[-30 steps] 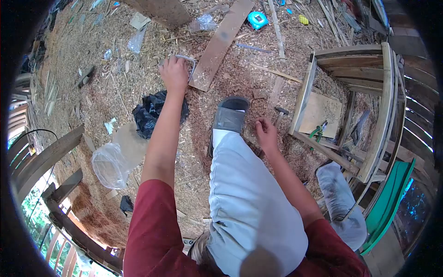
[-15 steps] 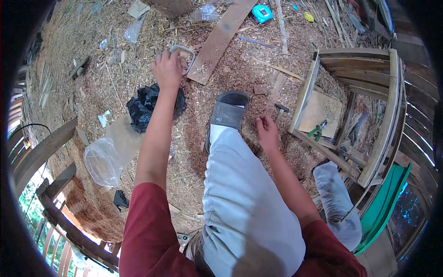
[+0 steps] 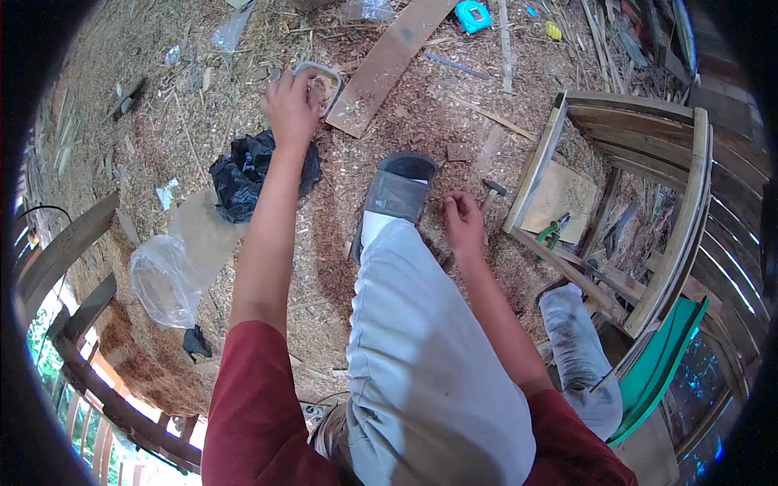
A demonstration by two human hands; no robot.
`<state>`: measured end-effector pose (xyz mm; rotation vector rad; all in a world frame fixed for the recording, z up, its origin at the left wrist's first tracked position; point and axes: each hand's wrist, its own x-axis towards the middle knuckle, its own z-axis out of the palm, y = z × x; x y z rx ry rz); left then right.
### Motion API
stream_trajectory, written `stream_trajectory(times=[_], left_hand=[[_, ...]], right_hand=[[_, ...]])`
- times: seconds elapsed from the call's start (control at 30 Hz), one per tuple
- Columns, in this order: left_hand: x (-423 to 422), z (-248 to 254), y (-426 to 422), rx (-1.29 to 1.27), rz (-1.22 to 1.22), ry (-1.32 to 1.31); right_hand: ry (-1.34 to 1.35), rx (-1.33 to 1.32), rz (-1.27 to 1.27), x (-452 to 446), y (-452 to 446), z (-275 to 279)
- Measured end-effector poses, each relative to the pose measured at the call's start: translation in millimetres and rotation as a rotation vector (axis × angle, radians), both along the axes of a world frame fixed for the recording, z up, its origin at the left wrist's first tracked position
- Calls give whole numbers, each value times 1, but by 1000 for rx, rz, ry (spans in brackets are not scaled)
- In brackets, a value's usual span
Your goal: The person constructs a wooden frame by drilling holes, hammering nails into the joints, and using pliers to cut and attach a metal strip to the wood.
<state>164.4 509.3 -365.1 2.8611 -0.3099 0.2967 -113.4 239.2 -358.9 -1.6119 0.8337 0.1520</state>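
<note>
My left hand (image 3: 292, 109) reaches down to the ground with its fingers curled at the left side of a grey curved frame (image 3: 336, 78). The hand hides part of that frame, so its kind does not show. A brown wooden board (image 3: 393, 69) lies just right of it. Below my left wrist sits a crumpled black plastic bag (image 3: 235, 182). My right hand (image 3: 463, 227) is closed, thumb and fingertips pressed together, and anything small between them is too small to make out. Close behind it lies a hammer (image 3: 495, 188), its handle partly covered by the hand.
Wood shavings cover the ground. A wooden frame structure (image 3: 531, 174) stands at right, with green-handled pliers (image 3: 554, 230) by its lower rail. A turquoise tape measure (image 3: 473, 16) lies at the top, a clear plastic bag (image 3: 166, 279) at left. My sandalled foot (image 3: 397, 194) is between my hands.
The view has shifted slightly. My left hand's fingers have shifted a little at the curved frame, which keeps its place beside the board. My right hand stays closed near the hammer.
</note>
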Motion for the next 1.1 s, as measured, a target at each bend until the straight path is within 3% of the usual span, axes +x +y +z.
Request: stream_trajectory(times=[0.2,0.33,0.53,0.7,0.83,0.93,1.1], left_hand=[[-8,-2,13,-220,-2,-48],[-9,5,13,-185,105,-46],[-6,14,3,-58,136,-76],[1,6,2,2,185,-57],[8,-4,5,65,150,-102],[6,-4,4,99,116,-129],[7,-5,4,92,103,-113]], right_hand=[[20,-11,-37,4,-10,-8],[112,55,-70,11,-12,0],[-6,-104,-33,16,-3,-15],[-36,2,-84,23,6,-4],[-163,-72,-58,17,5,-18],[1,-28,-69,12,2,-13],[-42,57,-104,2,2,-18]])
